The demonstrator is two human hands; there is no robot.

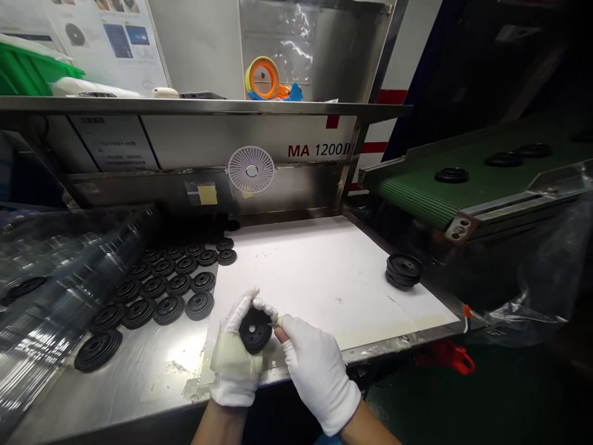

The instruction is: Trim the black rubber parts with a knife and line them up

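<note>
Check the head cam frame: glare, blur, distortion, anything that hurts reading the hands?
Head view: wide-angle stretch skews the steel shelf; bright glare streaks the clear plastic sheet; the far right falls into deep shadow beyond the green conveyor belt; the left hand and right hand read fairly sharp, though the black disc shows little surface detail.

Rubber discs (178, 285) in rows left of the board (301, 266) (a stack (404, 271) on its right), conveyor (417, 191) beyond.

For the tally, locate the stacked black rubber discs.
Head view, right: the stacked black rubber discs sit on the white board, below the green conveyor belt.
</note>
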